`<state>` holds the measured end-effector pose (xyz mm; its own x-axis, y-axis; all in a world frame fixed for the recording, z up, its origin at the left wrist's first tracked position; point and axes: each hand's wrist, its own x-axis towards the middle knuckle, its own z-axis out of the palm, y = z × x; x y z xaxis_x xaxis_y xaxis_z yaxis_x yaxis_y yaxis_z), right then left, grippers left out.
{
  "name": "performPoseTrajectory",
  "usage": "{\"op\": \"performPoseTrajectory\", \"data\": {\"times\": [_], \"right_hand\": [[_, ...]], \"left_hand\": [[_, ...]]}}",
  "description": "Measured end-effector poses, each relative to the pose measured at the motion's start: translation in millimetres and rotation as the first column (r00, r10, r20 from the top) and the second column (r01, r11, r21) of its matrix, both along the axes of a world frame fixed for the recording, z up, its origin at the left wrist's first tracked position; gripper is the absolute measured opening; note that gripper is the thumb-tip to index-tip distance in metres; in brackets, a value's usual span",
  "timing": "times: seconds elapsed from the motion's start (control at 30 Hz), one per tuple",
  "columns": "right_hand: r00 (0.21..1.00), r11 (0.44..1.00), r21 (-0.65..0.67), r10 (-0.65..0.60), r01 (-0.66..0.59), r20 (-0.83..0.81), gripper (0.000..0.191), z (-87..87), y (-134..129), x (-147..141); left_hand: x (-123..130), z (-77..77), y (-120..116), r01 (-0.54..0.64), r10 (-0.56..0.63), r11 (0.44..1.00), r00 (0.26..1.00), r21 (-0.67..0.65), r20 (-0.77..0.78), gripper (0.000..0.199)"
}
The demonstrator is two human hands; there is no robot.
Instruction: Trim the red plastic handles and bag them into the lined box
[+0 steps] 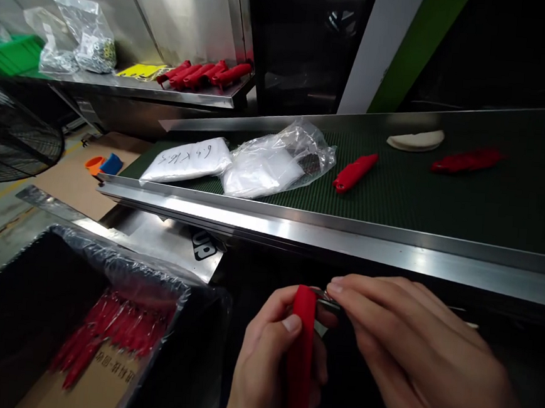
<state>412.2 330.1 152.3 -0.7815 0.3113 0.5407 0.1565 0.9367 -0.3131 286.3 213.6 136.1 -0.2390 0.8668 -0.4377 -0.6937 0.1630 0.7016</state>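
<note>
My left hand [264, 360] is wrapped round a long red piece [301, 357], held upright at the lower middle, thumb on its near face. My right hand [412, 347] pinches a small dark metal tool [328, 301] whose tip meets the upper right side of the red piece. On the green conveyor belt [395, 201] ahead lie a red piece [356, 172], a second, blurred red piece [467, 161] and a cream-coloured curved piece [415, 140].
White packets [188, 160] and a clear plastic bag [276, 160] rest on the belt's left part. A lined black bin [4, 308] at lower left holds bagged red pieces. Several red pieces [202, 76] lie on a metal shelf [196, 98]. A fan [14, 133] stands far left.
</note>
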Motion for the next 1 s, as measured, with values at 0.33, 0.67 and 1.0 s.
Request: {"op": "performPoseTrajectory", "data": {"times": [0.33,0.67,1.0], "right_hand": [[0.999,0.999,0.028,0.037,-0.038,0.030,0.035,-3.2,-0.5,1.7],[0.996,0.999,0.020,0.039,-0.040,0.083,0.038,-7.6,-2.6,8.2],[0.994,0.998,-0.019,0.066,-0.065,0.089,0.036,-9.8,-26.5,8.7]], "left_hand": [[0.0,-0.3,-1.1,-0.003,0.005,0.999,1.000,-0.046,0.031,0.035],[-0.4,-5.8,0.2,-0.042,0.042,0.999,0.999,-0.019,0.027,0.039],[-4.8,-1.9,2.7,-0.129,0.129,0.992,0.991,0.003,-0.030,0.031]]}}
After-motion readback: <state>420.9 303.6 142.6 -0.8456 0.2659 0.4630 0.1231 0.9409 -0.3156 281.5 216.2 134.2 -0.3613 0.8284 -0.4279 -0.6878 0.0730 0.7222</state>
